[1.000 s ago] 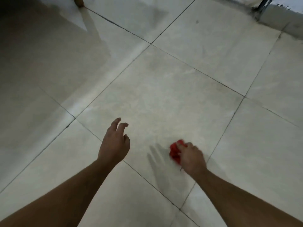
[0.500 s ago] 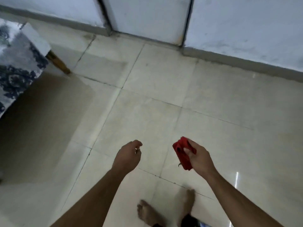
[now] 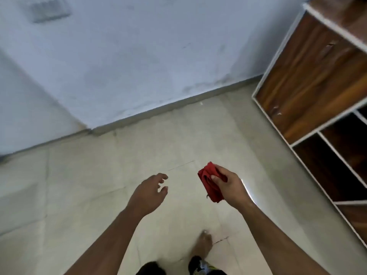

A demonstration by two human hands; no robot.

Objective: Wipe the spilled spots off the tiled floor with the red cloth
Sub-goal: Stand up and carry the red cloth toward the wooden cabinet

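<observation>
My right hand (image 3: 230,185) holds the bunched red cloth (image 3: 208,182) in the air, well above the tiled floor (image 3: 83,187). Thumb and fingers pinch the cloth's upper part and its lower end hangs down. Left of it, my left hand (image 3: 148,192) hovers empty with its fingers loosely curled and apart. The beige tiles below look dull; I cannot make out any spilled spots on them.
A pale blue wall (image 3: 139,56) with a grey skirting runs across the back. A wooden shelf unit (image 3: 317,92) with white edges and open compartments stands at the right. My bare foot (image 3: 203,244) rests on the tile near the bottom centre.
I rose from the floor, where the cloth was pressed on a tile, to standing. The view swung right, from the patterned furniture to the wall and shelf unit. The cloth stayed in my right hand.
</observation>
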